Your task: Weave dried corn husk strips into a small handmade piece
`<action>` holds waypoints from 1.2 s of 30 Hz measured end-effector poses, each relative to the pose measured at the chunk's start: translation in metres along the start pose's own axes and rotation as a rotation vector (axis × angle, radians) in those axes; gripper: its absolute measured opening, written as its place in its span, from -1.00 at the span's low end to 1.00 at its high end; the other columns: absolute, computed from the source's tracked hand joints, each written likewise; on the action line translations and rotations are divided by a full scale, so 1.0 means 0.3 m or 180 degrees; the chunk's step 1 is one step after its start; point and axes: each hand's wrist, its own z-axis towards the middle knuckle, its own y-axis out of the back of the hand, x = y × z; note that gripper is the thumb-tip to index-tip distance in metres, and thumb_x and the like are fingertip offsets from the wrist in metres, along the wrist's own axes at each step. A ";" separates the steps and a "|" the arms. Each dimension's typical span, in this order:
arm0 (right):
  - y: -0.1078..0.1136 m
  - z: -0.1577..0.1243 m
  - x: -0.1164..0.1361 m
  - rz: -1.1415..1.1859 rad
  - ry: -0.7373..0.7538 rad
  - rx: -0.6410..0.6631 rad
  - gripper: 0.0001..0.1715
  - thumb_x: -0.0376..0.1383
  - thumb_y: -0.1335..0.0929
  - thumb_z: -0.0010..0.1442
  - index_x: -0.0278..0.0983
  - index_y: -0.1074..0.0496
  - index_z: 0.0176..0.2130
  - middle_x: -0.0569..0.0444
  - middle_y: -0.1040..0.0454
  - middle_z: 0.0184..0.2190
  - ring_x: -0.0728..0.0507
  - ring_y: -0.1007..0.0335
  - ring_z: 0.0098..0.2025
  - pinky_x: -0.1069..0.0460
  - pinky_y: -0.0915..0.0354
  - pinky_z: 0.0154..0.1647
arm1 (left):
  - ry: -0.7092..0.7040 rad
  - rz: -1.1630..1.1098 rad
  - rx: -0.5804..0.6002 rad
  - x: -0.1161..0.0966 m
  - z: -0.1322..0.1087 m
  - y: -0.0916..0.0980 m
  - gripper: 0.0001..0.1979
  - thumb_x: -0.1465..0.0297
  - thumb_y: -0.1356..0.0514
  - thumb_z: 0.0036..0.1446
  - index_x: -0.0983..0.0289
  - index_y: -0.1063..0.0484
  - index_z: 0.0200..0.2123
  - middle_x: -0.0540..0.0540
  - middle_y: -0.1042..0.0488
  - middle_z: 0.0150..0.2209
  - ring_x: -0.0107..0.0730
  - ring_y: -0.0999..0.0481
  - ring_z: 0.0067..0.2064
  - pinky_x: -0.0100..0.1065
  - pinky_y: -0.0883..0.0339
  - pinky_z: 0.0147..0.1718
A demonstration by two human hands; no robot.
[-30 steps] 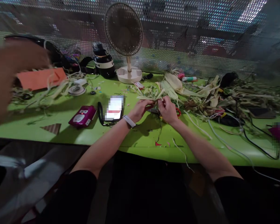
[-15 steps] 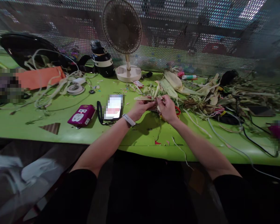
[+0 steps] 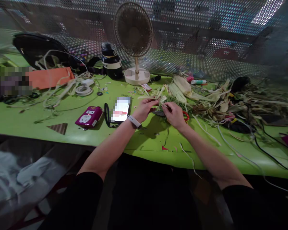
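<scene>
Over the middle of the green table, my left hand is closed on a pale strip of husk. Close beside it on the right, my right hand pinches the lower end of the same pale piece. Under and just right of my right hand lie scissors with a red handle, their blades partly hidden. Pale corn husks and green plant bits lie just behind my hands.
A phone and a magenta power adapter lie left of my hands. Behind stand a fan and a black bottle. Dried plants and cables spread to the right. An orange sheet is far left.
My hands have moved slightly apart, showing more of the pale husk strip and the scissors between and below them. The whole view has shifted, with the table things appearing further right.
</scene>
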 end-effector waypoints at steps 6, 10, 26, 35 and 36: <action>0.026 -0.007 0.017 -0.1479 0.0838 -0.0066 -0.64 -0.17 -0.18 0.38 -0.23 -0.48 -0.24 -0.07 -0.47 -0.26 -0.17 -0.36 -0.18 -0.05 -0.25 -0.19 | -0.0383 0.0367 -0.0121 0.015 0.012 0.009 -0.84 0.48 -0.36 -0.13 0.29 -0.43 -0.44 -0.05 -0.43 -0.48 -0.58 -0.34 -0.44 -0.48 -0.16 -0.45; 0.047 0.006 0.027 -0.1593 0.1055 -0.0176 -0.70 -0.21 -0.18 0.37 -0.20 -0.46 -0.20 -0.08 -0.44 0.02 -0.24 -0.29 0.08 -0.17 -0.19 0.08 | -0.0548 0.0453 0.0156 0.024 0.013 0.010 -0.86 0.48 -0.37 -0.13 0.30 -0.48 -0.44 -0.05 -0.39 -0.51 -0.57 -0.30 -0.46 -0.43 -0.16 -0.42; 0.042 0.020 -0.002 -0.1321 0.0594 -0.0363 -0.56 -0.09 -0.08 0.40 -0.25 -0.37 -0.25 -0.10 -0.43 -0.27 -0.24 -0.30 -0.16 -0.16 -0.20 -0.10 | -0.0306 0.0446 0.0549 -0.017 -0.027 -0.003 -0.77 0.46 -0.34 -0.09 0.30 -0.60 -0.26 0.08 -0.59 -0.30 -0.46 -0.51 -0.28 -0.41 -0.42 -0.31; 0.047 0.021 -0.008 -0.1211 0.0591 -0.0318 -0.55 -0.05 -0.08 0.40 -0.21 -0.39 -0.24 -0.06 -0.45 -0.29 -0.23 -0.31 -0.15 -0.14 -0.20 -0.09 | -0.0088 0.0333 0.0516 -0.010 -0.015 0.005 -0.80 0.47 -0.27 -0.03 0.31 -0.57 -0.27 0.11 -0.56 -0.29 -0.42 -0.52 -0.26 -0.33 -0.41 -0.26; 0.047 0.022 -0.009 -0.1202 0.0601 -0.0339 -0.54 -0.06 -0.08 0.40 -0.21 -0.39 -0.24 -0.05 -0.46 -0.30 -0.22 -0.32 -0.16 -0.13 -0.20 -0.10 | -0.0057 0.0279 0.0517 -0.012 -0.015 0.004 -0.81 0.48 -0.26 -0.04 0.32 -0.56 -0.28 0.10 -0.56 -0.31 -0.43 -0.52 -0.27 -0.34 -0.41 -0.26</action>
